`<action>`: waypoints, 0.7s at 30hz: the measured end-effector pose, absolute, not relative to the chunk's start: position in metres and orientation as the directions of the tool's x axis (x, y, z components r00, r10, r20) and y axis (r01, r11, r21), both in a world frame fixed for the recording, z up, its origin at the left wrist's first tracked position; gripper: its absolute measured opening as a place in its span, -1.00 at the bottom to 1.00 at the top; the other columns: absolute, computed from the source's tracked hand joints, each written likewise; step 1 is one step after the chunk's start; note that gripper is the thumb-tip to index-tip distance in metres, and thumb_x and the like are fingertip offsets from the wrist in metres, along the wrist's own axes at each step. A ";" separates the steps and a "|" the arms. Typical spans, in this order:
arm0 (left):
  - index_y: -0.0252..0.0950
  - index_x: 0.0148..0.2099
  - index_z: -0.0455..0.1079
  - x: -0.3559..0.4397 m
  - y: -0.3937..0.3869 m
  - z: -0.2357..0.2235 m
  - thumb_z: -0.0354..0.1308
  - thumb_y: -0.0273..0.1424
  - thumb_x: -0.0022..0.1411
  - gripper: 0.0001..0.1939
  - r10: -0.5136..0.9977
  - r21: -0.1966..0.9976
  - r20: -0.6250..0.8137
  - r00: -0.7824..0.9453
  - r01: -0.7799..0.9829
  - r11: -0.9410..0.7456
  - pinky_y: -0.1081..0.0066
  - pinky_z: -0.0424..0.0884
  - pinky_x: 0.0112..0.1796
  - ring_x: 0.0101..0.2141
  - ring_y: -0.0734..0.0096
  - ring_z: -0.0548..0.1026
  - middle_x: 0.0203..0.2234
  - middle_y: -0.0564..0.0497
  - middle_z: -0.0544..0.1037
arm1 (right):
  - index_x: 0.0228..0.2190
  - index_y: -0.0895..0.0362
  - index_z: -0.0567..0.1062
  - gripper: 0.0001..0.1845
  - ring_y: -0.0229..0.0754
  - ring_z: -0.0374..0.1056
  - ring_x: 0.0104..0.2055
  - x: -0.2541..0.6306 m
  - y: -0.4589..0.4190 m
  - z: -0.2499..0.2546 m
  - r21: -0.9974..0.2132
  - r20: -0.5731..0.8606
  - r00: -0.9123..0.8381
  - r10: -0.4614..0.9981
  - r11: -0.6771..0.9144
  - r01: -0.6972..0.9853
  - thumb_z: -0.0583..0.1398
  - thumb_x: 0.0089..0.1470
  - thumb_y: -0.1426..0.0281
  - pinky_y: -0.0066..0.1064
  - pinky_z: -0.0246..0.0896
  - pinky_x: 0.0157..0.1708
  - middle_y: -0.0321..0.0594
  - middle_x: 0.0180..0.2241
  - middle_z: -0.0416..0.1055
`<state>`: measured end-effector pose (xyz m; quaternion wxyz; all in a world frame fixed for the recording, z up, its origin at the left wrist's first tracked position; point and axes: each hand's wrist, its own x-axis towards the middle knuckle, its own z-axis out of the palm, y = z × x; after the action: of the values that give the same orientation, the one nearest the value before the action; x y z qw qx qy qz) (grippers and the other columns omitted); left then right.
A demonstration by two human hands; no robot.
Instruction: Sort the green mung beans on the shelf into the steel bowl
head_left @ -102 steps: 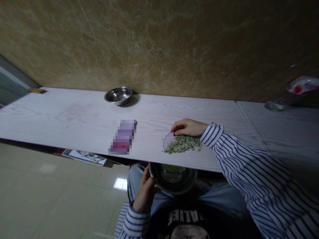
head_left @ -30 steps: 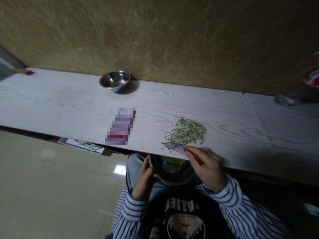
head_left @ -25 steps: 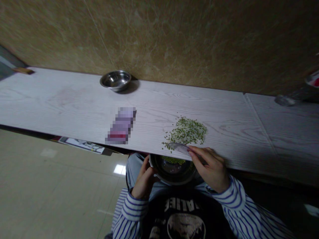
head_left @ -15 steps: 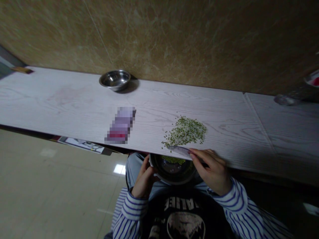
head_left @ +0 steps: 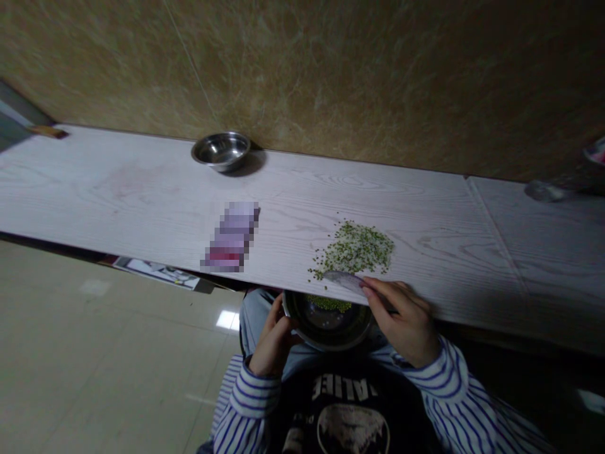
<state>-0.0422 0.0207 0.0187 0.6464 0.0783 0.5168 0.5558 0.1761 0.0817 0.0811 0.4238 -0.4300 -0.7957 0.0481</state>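
Observation:
My left hand (head_left: 273, 343) grips the left rim of a metal bowl (head_left: 331, 347), held in my lap under the table edge. Green beans, like mung beans (head_left: 331, 303), lie in the bowl's far side with a few pale specks below them. Between the thumb and fingers of my right hand (head_left: 401, 318) is a thin, flat greyish-purple piece (head_left: 344, 280), its exact kind unclear. It rests low at the table's front edge, by the near side of a spread of green beans mixed with small white grains (head_left: 362, 248).
An upright steel bowl (head_left: 221, 152) stands against the wall. A pixelated purple rectangular object (head_left: 232, 236) lies left of the beans. At the far right is a transparent container (head_left: 546, 190), partly in shadow. A small brown block (head_left: 48, 132) sits at the far left end.
The greyish-purple piece has tilted slightly, showing more of its flat face, and its tip is a little higher. My left hand stays on the bowl. The whole view has shifted slightly.

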 end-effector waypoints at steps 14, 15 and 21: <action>-0.18 0.13 0.42 -0.042 0.020 0.017 0.28 -0.46 -0.10 -0.35 0.808 0.686 -0.572 -0.140 -0.622 0.378 0.39 0.45 -0.45 -0.33 0.24 0.53 -0.23 0.00 0.55 | -0.19 0.13 0.58 -0.77 -0.18 0.56 -0.35 0.180 0.078 0.083 -0.460 0.632 -0.280 0.722 0.641 0.614 0.25 0.14 0.62 -0.37 0.46 -0.32 -0.17 -0.33 0.65; -0.18 0.13 0.41 -0.042 0.020 0.017 0.28 -0.46 -0.11 -0.34 0.807 0.685 -0.573 -0.141 -0.623 0.378 0.39 0.45 -0.44 -0.33 0.24 0.52 -0.22 0.00 0.55 | -0.19 0.13 0.57 -0.77 -0.18 0.56 -0.35 0.180 0.078 0.083 -0.458 0.633 -0.280 0.722 0.641 0.616 0.25 0.14 0.61 -0.37 0.46 -0.32 -0.16 -0.33 0.65; -0.17 0.12 0.43 -0.043 0.020 0.016 0.29 -0.45 -0.12 -0.33 0.805 0.684 -0.574 -0.147 -0.626 0.374 0.38 0.44 -0.43 -0.28 0.22 0.51 -0.16 -0.04 0.55 | -0.17 0.12 0.56 -0.74 -0.20 0.56 -0.36 0.175 0.077 0.085 -0.460 0.632 -0.309 0.711 0.665 0.589 0.24 0.14 0.63 -0.37 0.45 -0.32 -0.18 -0.33 0.65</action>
<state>-0.0430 0.0196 0.0161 0.6472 0.0865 0.5177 0.5529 0.1749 0.0771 0.0848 0.4278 -0.4031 -0.8059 0.0713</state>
